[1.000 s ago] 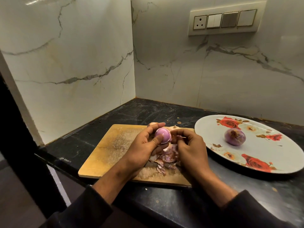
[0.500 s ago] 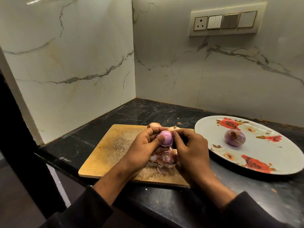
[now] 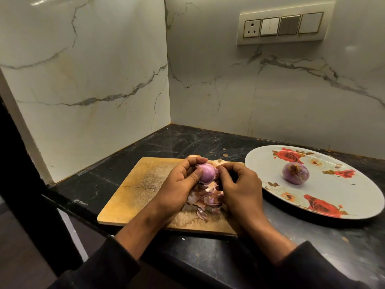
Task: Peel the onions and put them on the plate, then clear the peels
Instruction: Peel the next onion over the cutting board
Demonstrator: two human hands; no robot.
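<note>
At frame centre, above the cutting board (image 3: 133, 192), my left hand (image 3: 179, 184) cups the onion (image 3: 206, 173); it looks small, firm and slick, so I hold its sides. My right hand (image 3: 239, 184) pinches papery skin at its edge.

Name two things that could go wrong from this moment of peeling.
The peels are heaped near the front edge of the board, so some may slide onto the counter. The left hand holds the smooth onion above the board; it might slip as the right hand pulls skin.
</note>
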